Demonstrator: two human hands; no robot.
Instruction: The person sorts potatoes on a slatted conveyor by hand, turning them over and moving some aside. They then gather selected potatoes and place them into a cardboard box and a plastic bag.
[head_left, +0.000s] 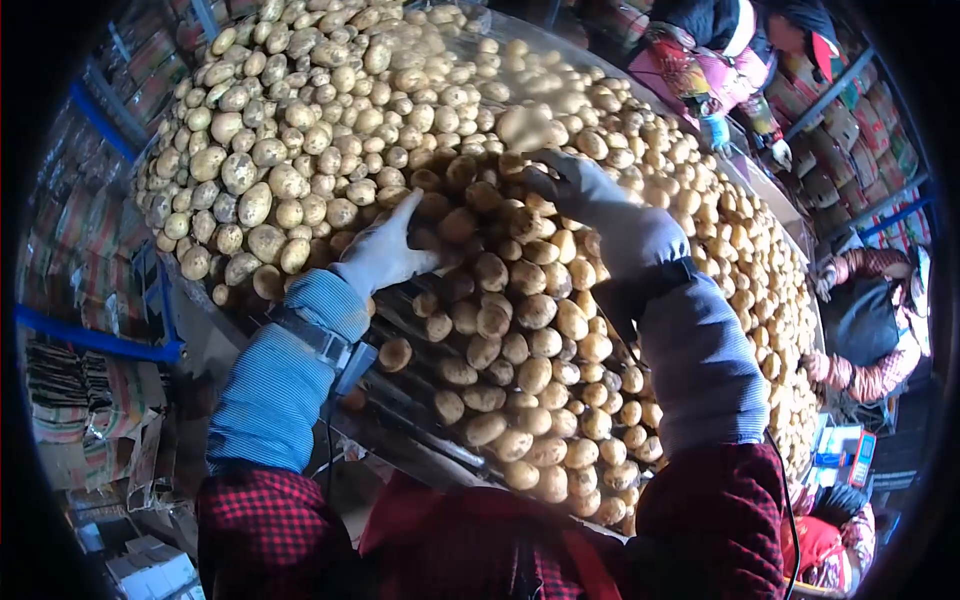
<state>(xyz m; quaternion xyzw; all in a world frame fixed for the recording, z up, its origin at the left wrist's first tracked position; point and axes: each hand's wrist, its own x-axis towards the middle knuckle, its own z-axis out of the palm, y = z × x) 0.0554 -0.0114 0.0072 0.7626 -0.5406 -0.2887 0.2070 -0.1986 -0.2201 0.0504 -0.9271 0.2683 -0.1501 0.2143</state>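
Note:
A large heap of potatoes [300,130] covers the work surface in front of me. My left hand [388,248], in a pale glove, lies at the near edge of the heap with thumb and fingers apart, beside shaded potatoes. Farther forward, my right hand [588,190], also gloved, reaches over the heap with its fingers stretched and slightly bent, close to a potato [512,163]. Shadow partly hides its fingertips. Between my forearms, more potatoes [535,375] lie loosely spread on dark slats [400,400].
Co-workers stand along the right side: one person [715,60] at the top, another [870,320] lower down, a third [835,540] at the bottom corner. A device with a display [862,458] stands near them. Blue rails [100,335] and stacked cartons [90,400] are at left.

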